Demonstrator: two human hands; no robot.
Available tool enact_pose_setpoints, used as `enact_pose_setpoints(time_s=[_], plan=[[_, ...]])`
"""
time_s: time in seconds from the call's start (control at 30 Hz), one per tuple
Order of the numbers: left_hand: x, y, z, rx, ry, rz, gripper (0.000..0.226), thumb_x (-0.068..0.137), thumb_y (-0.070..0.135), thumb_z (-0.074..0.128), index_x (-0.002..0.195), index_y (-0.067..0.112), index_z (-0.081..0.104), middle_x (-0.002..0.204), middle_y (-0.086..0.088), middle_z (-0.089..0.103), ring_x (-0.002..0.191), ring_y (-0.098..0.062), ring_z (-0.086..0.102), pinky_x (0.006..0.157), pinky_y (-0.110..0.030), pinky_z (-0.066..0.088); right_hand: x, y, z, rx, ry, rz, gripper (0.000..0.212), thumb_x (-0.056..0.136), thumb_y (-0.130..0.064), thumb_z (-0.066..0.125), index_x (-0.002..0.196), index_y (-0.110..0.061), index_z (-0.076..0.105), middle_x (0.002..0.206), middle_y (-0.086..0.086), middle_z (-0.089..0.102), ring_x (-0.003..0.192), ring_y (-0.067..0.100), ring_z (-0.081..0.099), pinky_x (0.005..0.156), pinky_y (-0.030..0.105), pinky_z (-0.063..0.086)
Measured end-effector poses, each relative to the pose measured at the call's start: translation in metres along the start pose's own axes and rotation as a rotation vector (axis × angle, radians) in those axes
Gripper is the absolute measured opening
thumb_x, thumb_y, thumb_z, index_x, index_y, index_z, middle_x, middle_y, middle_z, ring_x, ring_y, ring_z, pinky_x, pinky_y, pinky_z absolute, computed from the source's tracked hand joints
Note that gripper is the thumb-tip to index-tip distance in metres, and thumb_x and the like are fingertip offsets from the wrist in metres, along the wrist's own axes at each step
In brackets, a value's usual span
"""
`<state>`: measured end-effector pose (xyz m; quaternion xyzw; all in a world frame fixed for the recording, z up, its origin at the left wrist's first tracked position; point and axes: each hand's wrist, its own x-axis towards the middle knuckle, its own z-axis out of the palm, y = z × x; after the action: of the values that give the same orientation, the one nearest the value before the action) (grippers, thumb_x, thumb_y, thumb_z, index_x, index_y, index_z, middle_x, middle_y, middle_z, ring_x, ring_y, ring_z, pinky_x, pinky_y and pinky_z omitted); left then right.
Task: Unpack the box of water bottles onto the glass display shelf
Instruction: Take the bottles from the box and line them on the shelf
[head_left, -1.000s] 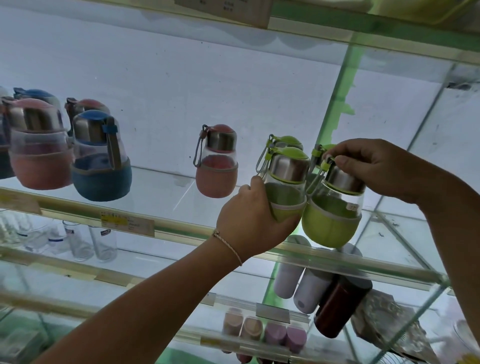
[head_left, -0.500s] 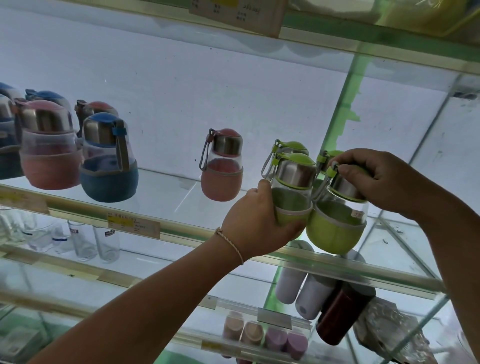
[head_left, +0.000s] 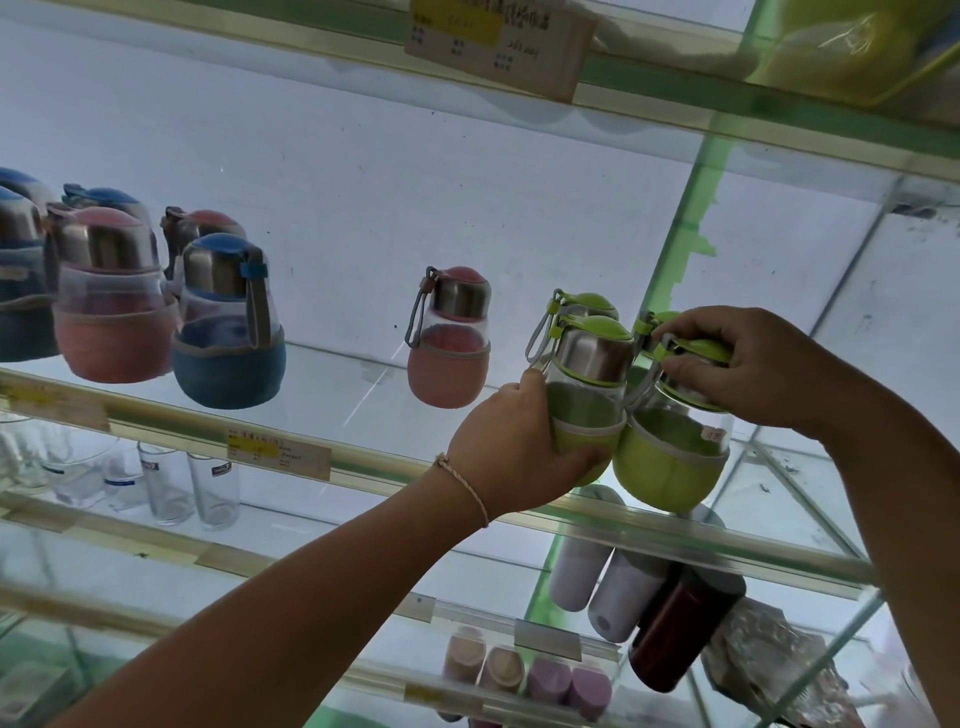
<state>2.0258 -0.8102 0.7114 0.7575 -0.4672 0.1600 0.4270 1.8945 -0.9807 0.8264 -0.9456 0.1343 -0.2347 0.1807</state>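
Several green-sleeved glass water bottles with steel caps stand together on the glass display shelf (head_left: 332, 379). My left hand (head_left: 511, 449) grips the lower body of the front left green bottle (head_left: 589, 384). My right hand (head_left: 748, 364) pinches the lid of the front right green bottle (head_left: 670, 457). Two more green bottles (head_left: 589, 304) stand behind them, mostly hidden. A lone pink bottle (head_left: 449, 343) stands to their left. The box is out of view.
Pink and blue bottles (head_left: 228, 322) crowd the shelf's left end. Drinking glasses (head_left: 166, 486) stand on the shelf below, with white and dark red flasks (head_left: 680, 629) lying at the right. A price card (head_left: 498, 41) hangs from the shelf above.
The view has tilted up slightly. Both hands stay on the two front green bottles, which have shifted a little to the right along the shelf.
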Motion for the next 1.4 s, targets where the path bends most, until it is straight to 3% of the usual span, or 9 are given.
enact_pose_setpoints(time_s=[0.37,0.63,0.77,0.97,1.1,1.2,1.27,1.33,1.4], plan=[[0.000,0.001,0.006,0.039,0.001,0.004,0.078,0.070,0.070,0.058,0.122,0.014,0.047,0.106,-0.003,0.064,0.088,-0.019,0.063,0.073,-0.034,0.056,-0.004,0.001,0.009,-0.049,0.098,-0.001,0.028,0.086,-0.022,0.074,0.113,-0.024,0.071,0.113,-0.001,0.071,0.104,0.021,0.065,0.097,0.041,0.051],[0.001,0.001,0.007,0.038,-0.010,-0.002,0.078,0.067,0.070,0.059,0.121,0.014,0.048,0.107,-0.003,0.065,0.090,-0.021,0.063,0.076,-0.039,0.057,-0.006,0.002,0.011,-0.046,0.110,0.009,0.031,0.088,-0.023,0.072,0.119,-0.022,0.069,0.113,0.001,0.070,0.101,0.022,0.064,0.089,0.031,0.049],[0.001,0.002,0.006,0.042,-0.040,-0.016,0.081,0.066,0.070,0.059,0.123,0.014,0.047,0.111,-0.004,0.065,0.093,-0.023,0.063,0.078,-0.041,0.057,-0.007,0.002,0.012,-0.044,0.108,0.011,0.034,0.089,-0.024,0.072,0.123,-0.023,0.068,0.118,0.002,0.069,0.105,0.024,0.064,0.093,0.034,0.051],[0.000,0.003,0.001,0.045,-0.082,-0.023,0.078,0.074,0.064,0.068,0.129,0.013,0.045,0.116,-0.004,0.064,0.097,-0.022,0.063,0.082,-0.039,0.057,-0.010,-0.009,0.011,-0.079,0.128,0.015,0.045,0.088,-0.040,0.070,0.130,-0.026,0.062,0.125,-0.003,0.066,0.115,0.021,0.060,0.098,0.033,0.045],[-0.001,0.004,-0.006,0.111,-0.111,-0.022,0.088,0.068,0.081,0.056,0.125,0.015,0.050,0.111,-0.002,0.066,0.093,-0.019,0.064,0.077,-0.037,0.058,-0.008,-0.037,0.015,-0.143,0.207,-0.033,0.048,0.092,-0.044,0.065,0.135,-0.024,0.056,0.140,0.001,0.057,0.126,0.023,0.053,0.097,0.028,0.036],[-0.006,0.002,-0.022,0.193,-0.065,-0.041,0.085,0.075,0.083,0.046,0.117,0.009,0.056,0.105,-0.005,0.066,0.091,-0.020,0.064,0.075,-0.036,0.056,-0.003,-0.064,0.022,-0.157,0.186,-0.083,0.047,0.092,-0.044,0.064,0.135,-0.025,0.057,0.141,-0.001,0.056,0.121,0.022,0.055,0.095,0.025,0.033],[-0.006,-0.005,-0.034,0.219,-0.001,-0.028,0.072,0.082,0.080,0.038,0.095,0.011,0.056,0.084,-0.002,0.061,0.076,-0.017,0.059,0.063,-0.030,0.050,0.006,-0.082,0.029,-0.177,0.154,-0.115,0.046,0.092,-0.044,0.065,0.133,-0.025,0.059,0.141,-0.001,0.057,0.117,0.023,0.058,0.100,0.028,0.037],[-0.003,-0.020,-0.045,0.252,0.032,-0.020,0.055,0.091,0.067,0.042,0.082,0.013,0.051,0.072,0.001,0.052,0.064,-0.014,0.050,0.055,-0.024,0.040,0.018,-0.100,0.039,-0.209,0.114,-0.139,0.047,0.092,-0.044,0.065,0.134,-0.024,0.059,0.139,0.000,0.058,0.122,0.023,0.056,0.104,0.033,0.039],[0.003,-0.040,-0.057,0.300,0.016,-0.073,0.045,0.093,0.054,0.052,0.090,0.010,0.059,0.080,-0.002,0.060,0.068,-0.016,0.055,0.061,-0.025,0.046,0.034,-0.116,0.052,-0.231,0.068,-0.155,0.047,0.093,-0.041,0.064,0.135,-0.022,0.057,0.139,0.001,0.057,0.126,0.023,0.053,0.102,0.031,0.039]])
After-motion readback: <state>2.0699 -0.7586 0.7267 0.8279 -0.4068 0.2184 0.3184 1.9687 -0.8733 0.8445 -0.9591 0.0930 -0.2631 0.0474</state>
